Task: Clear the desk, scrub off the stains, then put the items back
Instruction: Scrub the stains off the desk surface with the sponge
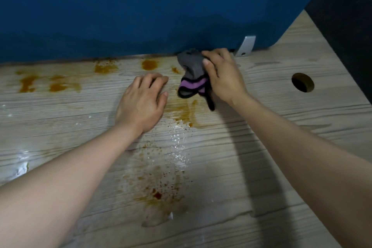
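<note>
Taking the blue partition [141, 6] along the back edge as my landmark: at its foot on the far left, orange-brown stains [58, 84] streak the wood-grain worktop [281, 147], with more blotches right against the partition's base further along. My left hand [141, 100] lies flat on the worktop a little out from the partition, fingers straight and together, palm down, holding nothing. Nearer to me than that hand, well out from the partition, a wet patch with reddish-brown specks [159, 187] spreads across the boards (it glistens where the light catches it). Just right of my left hand, my right hand [223, 78] grips a bunched grey cloth [193, 72] with a purple and black edge, fingers curled round it, pressing it onto the worktop right at the partition's foot. The two hands are close but apart. Beyond my right hand, a silver metal bracket [246, 46] sits at the partition's lower corner, and further right a round cable hole [302, 82] opens in the worktop.
</note>
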Tool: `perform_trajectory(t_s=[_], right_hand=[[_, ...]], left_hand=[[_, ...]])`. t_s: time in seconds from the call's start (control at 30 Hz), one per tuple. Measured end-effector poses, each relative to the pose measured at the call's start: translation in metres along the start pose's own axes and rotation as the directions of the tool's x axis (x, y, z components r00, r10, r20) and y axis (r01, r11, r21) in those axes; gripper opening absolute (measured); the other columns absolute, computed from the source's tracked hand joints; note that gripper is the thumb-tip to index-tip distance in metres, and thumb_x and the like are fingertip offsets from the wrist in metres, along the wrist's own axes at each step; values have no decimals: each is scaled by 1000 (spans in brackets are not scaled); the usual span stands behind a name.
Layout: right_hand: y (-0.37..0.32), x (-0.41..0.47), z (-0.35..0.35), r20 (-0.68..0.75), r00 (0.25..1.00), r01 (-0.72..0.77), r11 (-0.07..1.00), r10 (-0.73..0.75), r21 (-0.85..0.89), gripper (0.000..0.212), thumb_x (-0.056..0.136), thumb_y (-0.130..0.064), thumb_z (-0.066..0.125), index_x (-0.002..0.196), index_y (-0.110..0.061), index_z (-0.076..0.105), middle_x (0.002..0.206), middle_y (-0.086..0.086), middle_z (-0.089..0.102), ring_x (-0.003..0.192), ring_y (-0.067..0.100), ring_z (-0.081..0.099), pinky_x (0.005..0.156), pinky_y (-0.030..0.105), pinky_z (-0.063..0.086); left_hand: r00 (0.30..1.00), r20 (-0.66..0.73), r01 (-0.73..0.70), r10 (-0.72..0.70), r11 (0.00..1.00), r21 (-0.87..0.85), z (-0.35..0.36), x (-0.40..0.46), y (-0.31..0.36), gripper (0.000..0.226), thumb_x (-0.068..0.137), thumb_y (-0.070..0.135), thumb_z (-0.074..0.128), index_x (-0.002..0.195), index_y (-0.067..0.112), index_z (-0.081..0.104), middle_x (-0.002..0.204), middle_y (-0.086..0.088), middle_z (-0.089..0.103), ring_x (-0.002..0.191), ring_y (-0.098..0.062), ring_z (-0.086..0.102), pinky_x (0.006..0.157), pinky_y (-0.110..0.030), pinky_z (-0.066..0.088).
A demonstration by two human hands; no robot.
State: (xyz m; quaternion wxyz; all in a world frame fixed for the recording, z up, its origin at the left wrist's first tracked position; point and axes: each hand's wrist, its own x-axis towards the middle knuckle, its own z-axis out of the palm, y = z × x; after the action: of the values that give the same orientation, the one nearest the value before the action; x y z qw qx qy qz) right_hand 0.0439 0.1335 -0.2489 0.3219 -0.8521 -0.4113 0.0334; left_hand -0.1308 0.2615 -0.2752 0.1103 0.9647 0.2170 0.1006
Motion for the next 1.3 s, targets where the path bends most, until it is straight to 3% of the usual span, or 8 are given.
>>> perform_trajectory(t_s=[0.17, 0.37, 0.47, 0.57, 0.73, 0.87, 1.0, 1.3], right_hand=[[39, -15, -2, -171, 981, -116, 981, 89, -154, 27, 100, -16, 34, 101, 0, 55, 104, 19, 54, 99, 33, 48, 84, 39, 37], [43, -18, 8, -181, 983, -77, 942, 17, -328, 21, 98, -13, 37, 100, -2, 55, 106, 16, 51, 100, 30, 46, 80, 35, 31], [43, -18, 8, -195, 981, -77, 936, 9, -344, 20, 97, -12, 38, 100, -3, 55, 105, 16, 51, 98, 31, 46, 79, 35, 32], [42, -17, 8, -186, 982, -93, 931, 28, -352, 18, 95, -10, 41, 103, -3, 55, 106, 17, 51, 99, 32, 46, 80, 37, 32], [39, -16, 6, -144, 985, -133, 936, 90, -326, 19, 90, -6, 43, 106, -6, 53, 112, 15, 49, 105, 31, 44, 84, 38, 32], [40, -16, 6, -149, 985, -132, 934, 86, -332, 20, 90, -7, 43, 108, -7, 53, 112, 14, 48, 104, 30, 44, 84, 37, 32], [40, -16, 5, -145, 984, -143, 932, 99, -334, 25, 88, -5, 43, 112, -7, 52, 113, 12, 48, 104, 29, 43, 85, 36, 31], [38, -17, 6, -153, 986, -121, 918, 67, -377, 29, 86, -5, 42, 114, -5, 52, 110, 15, 50, 99, 31, 45, 79, 38, 33]], left_hand=[[1000, -9, -1, 1, 1000, -2, 1, -1, 0, 39, 98, 36, 38, 134, 22, 45, 131, 2, 45, 117, -20, 39, 94, -37, 37], [999, 40, 3, 0, 998, -61, -2, 1, 1, 43, 99, 39, 35, 133, 17, 47, 132, -3, 46, 120, -23, 39, 96, -36, 35], [993, -67, 82, -96, 980, -183, -23, 19, 18, 42, 97, 37, 39, 128, 12, 51, 126, -8, 51, 119, -26, 43, 95, -32, 32], [985, -157, 36, -74, 972, -231, -36, 59, 60, 41, 95, 34, 47, 128, 11, 49, 127, -7, 49, 119, -23, 42, 94, -25, 29], [991, 68, 124, -114, 980, -154, 6, 88, 100, 49, 91, 34, 52, 134, 12, 43, 134, -8, 41, 125, -26, 34, 101, -35, 33], [999, 7, 45, -45, 998, -52, 18, 86, 90, 57, 88, 37, 53, 140, 17, 40, 138, -5, 39, 125, -27, 34, 98, -38, 36], [1000, 5, -6, 5, 999, 54, 9, 83, 78, 42, 85, 35, 56, 121, 14, 58, 127, -6, 46, 109, -30, 41, 85, -41, 43], [981, -137, 150, -139, 986, 75, -1, 74, 65, 26, 89, 22, 53, 107, 11, 69, 118, -3, 58, 102, -30, 46, 71, -29, 28]])
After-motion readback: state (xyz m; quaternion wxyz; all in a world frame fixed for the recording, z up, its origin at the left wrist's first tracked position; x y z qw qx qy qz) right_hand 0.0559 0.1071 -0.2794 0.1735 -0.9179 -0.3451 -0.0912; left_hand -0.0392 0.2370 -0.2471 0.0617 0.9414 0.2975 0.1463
